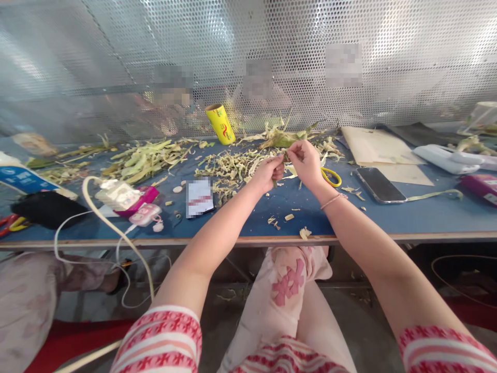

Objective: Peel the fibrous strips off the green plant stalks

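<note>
A thin green leaf strip (280, 165) is pinched between both hands, just above the blue tabletop (388, 217) near its middle. The strip is short where it shows and runs roughly upright between the fingertips, its lower end dropping toward the tabletop; how far it goes on inside the fingers cannot be told. The left hand (268, 173) grips it from the left and a little nearer, fingers curled shut on it. The right hand (306, 163) meets it from the right and slightly farther, thumb and fingers closed on the upper end. The two hands touch or nearly touch at the strip, so neither is clearly closer. Both forearms reach forward from the near edge, converging.

Yellow-handled scissors (332, 177) lie just right of the right hand. A heap of leaf scraps (229, 166) lies left of the hands, a phone (379, 185) lies farther right, and a yellow roll (220, 124) stands at the far side.
</note>
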Tool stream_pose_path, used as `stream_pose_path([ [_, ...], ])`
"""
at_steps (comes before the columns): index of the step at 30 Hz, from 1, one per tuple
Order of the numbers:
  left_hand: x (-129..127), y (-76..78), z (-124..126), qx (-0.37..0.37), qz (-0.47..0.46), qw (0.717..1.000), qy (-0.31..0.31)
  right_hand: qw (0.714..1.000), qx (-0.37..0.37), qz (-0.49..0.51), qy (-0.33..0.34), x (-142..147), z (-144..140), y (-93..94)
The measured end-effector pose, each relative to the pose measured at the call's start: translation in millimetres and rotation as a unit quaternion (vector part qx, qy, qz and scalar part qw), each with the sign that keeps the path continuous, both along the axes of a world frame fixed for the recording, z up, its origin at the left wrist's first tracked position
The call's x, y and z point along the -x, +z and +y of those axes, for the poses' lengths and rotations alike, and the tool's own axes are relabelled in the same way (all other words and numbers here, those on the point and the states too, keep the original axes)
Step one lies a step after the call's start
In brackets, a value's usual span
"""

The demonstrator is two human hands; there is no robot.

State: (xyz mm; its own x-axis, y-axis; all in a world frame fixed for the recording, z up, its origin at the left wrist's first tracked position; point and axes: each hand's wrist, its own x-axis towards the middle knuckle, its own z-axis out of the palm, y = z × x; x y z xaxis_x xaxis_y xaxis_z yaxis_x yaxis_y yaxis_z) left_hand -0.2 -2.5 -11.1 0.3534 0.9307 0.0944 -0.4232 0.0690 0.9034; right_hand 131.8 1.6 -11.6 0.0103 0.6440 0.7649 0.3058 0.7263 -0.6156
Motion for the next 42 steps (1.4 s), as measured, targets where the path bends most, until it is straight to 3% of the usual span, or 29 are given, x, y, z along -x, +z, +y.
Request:
stream_pose_path([
  [11,-2.0,6.1,-9.1,-0.007,0.012,0.999,-0.037,0.996,0.049,0.061,0.046,-1.2,1.4,3.3],
  [18,-1.3,1.4,0.5,-0.097,0.064,0.989,0.093,0.995,0.041,0.080,-0.031,-5.7,6.5,2.6],
  [23,1.4,-1.7,9.0,-0.092,0.060,0.984,0.139,0.986,0.136,0.089,0.042,-8.4,19.7,-4.4],
  [29,3.7,-5.3,17.6,-0.102,0.016,0.983,0.152,0.975,0.174,0.109,0.091,-4.2,14.7,-4.9],
  [33,2.5,-5.3,20.1,-0.089,-0.028,0.981,0.168,0.955,0.222,0.130,0.146,-1.3,0.1,4.1],
  [36,5.0,-7.8,24.4,-0.112,-0.022,0.979,0.167,0.926,0.299,0.101,0.206,-0.8,-8.9,10.1],
  [40,14.2,-13.3,29.5,-0.172,0.042,0.972,0.153,0.873,0.391,0.080,0.279,-0.1,-16.7,14.2],
  [42,19.7,-14.3,27.9,-0.233,0.095,0.956,0.152,0.850,0.426,0.079,0.301,1.5,-19.2,14.9],
])
